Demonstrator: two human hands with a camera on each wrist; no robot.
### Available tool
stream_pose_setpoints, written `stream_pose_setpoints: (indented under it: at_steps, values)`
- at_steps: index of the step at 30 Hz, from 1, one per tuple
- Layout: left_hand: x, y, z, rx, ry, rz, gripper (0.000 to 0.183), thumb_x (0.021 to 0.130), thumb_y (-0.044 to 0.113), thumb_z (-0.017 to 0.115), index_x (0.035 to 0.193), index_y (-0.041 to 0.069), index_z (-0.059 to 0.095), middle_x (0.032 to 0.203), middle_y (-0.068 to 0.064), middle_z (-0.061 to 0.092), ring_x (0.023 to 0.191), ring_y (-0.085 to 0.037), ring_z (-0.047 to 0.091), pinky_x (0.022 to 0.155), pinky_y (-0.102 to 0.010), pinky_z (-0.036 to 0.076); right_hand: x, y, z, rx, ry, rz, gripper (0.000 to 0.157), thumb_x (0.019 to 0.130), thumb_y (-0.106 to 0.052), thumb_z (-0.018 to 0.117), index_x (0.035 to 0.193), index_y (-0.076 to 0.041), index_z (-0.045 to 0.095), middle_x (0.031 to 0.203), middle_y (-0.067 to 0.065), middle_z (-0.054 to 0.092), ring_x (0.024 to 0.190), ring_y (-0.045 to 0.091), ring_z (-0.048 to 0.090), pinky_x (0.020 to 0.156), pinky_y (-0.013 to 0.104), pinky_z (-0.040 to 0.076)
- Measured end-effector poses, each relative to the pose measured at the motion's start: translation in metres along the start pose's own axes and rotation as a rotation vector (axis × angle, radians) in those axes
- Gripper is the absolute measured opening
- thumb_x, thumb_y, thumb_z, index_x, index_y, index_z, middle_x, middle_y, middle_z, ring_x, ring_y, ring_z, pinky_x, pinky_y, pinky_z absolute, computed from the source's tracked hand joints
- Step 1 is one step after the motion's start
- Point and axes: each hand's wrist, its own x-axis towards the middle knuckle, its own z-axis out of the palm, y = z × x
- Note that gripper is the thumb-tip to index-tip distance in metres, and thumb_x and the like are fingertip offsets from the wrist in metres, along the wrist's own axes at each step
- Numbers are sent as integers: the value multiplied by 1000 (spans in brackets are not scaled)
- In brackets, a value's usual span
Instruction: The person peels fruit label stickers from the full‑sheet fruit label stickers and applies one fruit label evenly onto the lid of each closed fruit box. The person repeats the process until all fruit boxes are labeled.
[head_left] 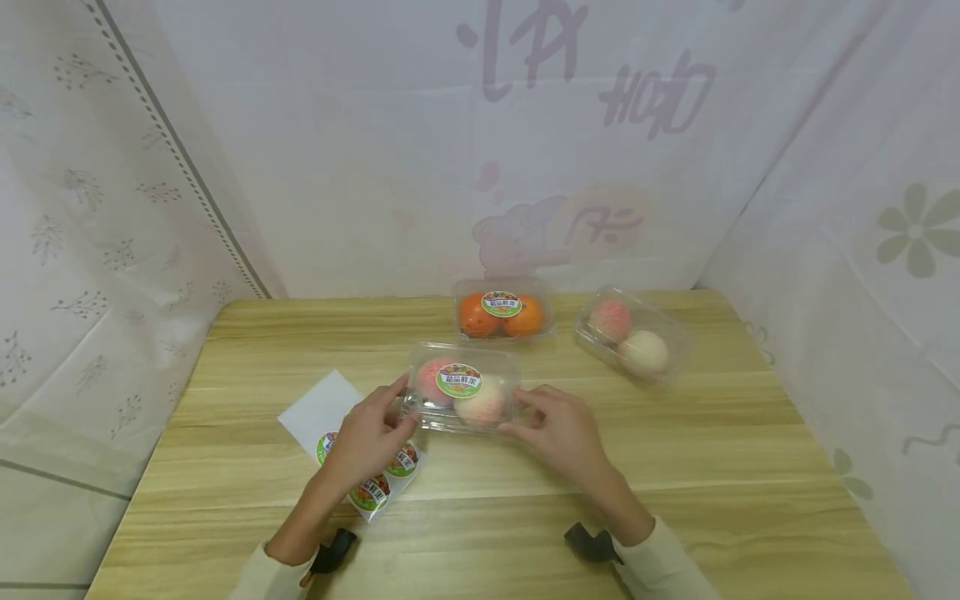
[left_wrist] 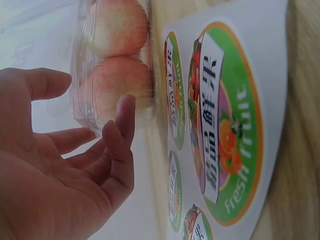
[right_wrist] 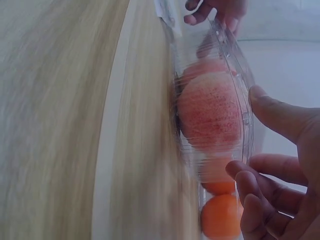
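A clear plastic clamshell box (head_left: pixel 463 357) with two peaches (head_left: pixel 480 403) inside stands near the middle of the table. Its lid bears an oval fruit sticker (head_left: pixel 459 381). My left hand (head_left: pixel 372 431) grips the box's left end, thumb toward the front and fingers toward the back. At the right end, my right hand (head_left: pixel 558 427) holds the edge between thumb and fingers; the right wrist view shows that thumb (right_wrist: pixel 272 111) against the lid's rim. Under my left forearm lies a white sticker sheet (head_left: pixel 321 410), with several printed oval labels (left_wrist: pixel 225 125) on it.
Behind the held box is a clamshell of two orange fruits (head_left: pixel 478 315), labelled on top. Another clamshell (head_left: pixel 670 330) sits at the back right, holding two peaches without a label. Patterned cloth (head_left: pixel 360 167) hangs along the wooden table's (head_left: pixel 675 467) back and sides.
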Motion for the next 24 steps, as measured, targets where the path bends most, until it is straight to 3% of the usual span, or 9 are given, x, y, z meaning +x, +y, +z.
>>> stream_pose_setpoints:
  at_steps: [9, 17, 24]
  values:
    - [1, -6, -8, -13, 29, -58, 66, 106, 26, 70, 165, 5, 49, 142, -16, 68, 78, -13, 66, 58, -31, 55, 3, -14, 11, -37, 11, -26, 55, 81, -42, 98, 120, -5, 85, 89, -2, 74, 66, 2, 53, 61, 27, 47]
    - [-3, -13, -16, -38, 36, -62, 65, 110, 26, 65, 169, 7, 43, 152, -19, 62, 87, -17, 69, 68, -34, 57, 8, -24, 21, -61, 33, -77, 54, 81, -43, 98, 117, -5, 85, 83, -4, 70, 64, 2, 51, 60, 26, 45]
    - [-2, -21, -23, -62, 29, -65, 63, 113, 24, 57, 171, 5, 38, 148, -23, 61, 89, -18, 74, 74, -38, 57, 12, -37, 27, -90, 39, -89, 57, 79, -47, 98, 116, -5, 86, 82, -2, 73, 62, 4, 51, 55, 24, 42]
